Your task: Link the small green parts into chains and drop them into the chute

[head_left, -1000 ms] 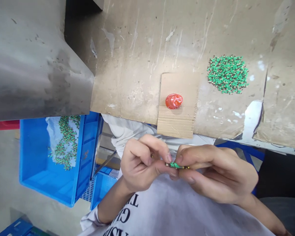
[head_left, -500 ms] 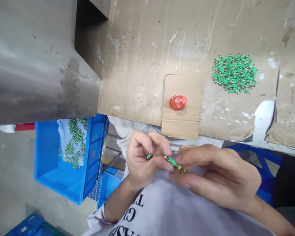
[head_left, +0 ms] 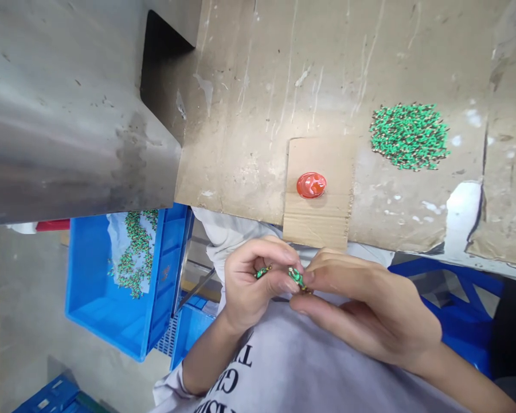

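My left hand (head_left: 255,281) is closed, its thumb and forefinger at a small green piece (head_left: 296,277) with a gold-coloured end. More small green pieces (head_left: 262,272) with metallic ends sit inside the curled fingers of that hand. From the other side, my right hand (head_left: 365,304) pinches the same small piece between thumb and forefinger. The fingertips of both hands meet in front of my shirt, below the table edge. Fingers partly cover the piece, so its full shape is hidden.
A heap of similar green pieces (head_left: 408,136) lies on the cardboard-covered table (head_left: 241,115). A red dish (head_left: 311,185) rests on a cardboard sheet (head_left: 320,221). Left of me, a blue crate (head_left: 98,298) holds more pieces on a plastic sheet. A metal housing (head_left: 69,126) overhangs the left side.
My right hand has moved left and closer to my left hand. The pinched piece now shows less, with its yellow end mostly covered. The view has shifted slightly.
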Motion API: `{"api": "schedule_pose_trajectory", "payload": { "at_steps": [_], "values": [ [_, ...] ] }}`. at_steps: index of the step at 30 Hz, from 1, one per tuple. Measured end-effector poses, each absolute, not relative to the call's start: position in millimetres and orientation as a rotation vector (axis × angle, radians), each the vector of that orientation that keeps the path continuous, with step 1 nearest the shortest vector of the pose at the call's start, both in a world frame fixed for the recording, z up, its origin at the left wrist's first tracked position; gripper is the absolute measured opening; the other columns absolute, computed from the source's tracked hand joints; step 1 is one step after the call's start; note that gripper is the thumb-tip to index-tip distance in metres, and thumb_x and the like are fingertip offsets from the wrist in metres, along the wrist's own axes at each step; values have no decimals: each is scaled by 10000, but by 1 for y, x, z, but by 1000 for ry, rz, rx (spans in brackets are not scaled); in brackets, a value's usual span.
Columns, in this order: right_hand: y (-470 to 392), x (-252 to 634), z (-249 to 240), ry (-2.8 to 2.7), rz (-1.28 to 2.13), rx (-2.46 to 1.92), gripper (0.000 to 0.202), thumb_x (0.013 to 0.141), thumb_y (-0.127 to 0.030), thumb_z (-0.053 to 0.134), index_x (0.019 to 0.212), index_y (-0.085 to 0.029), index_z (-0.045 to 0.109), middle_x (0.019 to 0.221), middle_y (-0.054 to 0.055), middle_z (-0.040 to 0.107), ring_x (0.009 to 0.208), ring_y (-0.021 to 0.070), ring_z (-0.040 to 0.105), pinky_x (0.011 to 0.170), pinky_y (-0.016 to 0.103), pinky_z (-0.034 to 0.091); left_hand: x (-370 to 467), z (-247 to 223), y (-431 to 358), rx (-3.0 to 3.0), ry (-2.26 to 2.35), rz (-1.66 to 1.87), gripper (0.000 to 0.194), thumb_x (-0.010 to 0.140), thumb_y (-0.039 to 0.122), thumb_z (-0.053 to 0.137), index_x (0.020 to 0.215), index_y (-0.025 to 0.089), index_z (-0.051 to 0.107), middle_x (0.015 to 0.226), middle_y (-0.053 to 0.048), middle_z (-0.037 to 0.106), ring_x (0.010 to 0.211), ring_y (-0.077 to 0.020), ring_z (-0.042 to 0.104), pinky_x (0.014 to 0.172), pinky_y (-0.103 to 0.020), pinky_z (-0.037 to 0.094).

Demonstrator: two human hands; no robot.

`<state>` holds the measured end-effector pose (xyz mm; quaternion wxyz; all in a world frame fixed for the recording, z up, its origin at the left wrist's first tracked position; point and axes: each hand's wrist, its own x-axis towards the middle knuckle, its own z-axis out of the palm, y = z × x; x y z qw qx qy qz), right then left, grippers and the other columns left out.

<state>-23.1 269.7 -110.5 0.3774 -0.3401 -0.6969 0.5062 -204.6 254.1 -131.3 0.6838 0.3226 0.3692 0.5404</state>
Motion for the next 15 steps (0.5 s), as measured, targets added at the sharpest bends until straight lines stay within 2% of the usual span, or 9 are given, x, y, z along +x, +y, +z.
{"api": "schedule_pose_trajectory", "payload": {
  "at_steps": [3, 8, 15],
  "values": [
    [268, -21, -112, -1837, 1205, -895, 127, 1113, -168, 628, 1023, -226, 696, 876, 18, 798, 789, 153, 780, 771, 289, 647, -207, -132, 256, 758, 785, 1198, 190, 945, 229, 877, 1125, 284, 856, 981, -3, 839, 902, -121, 784, 874, -221, 632],
    [259, -19, -120, -1830, 1008, -890, 152, 1087, -92, 642, 1137, -225, 696, 960, 21, 806, 867, 148, 757, 763, 304, 605, -209, -131, 259, 878, 788, 1205, 213, 975, 183, 836, 1168, 270, 860, 1040, -32, 872, 968, -161, 816, 899, -264, 658],
    [261, -18, -117, -1788, 1038, -899, 133, 1079, -86, 640, 1060, -205, 697, 941, 0, 793, 793, 141, 708, 700, 314, 560, -208, -131, 261, 952, 780, 1239, 200, 958, 210, 861, 1154, 251, 875, 1018, -39, 881, 924, -165, 833, 866, -263, 680]
  ]
}}
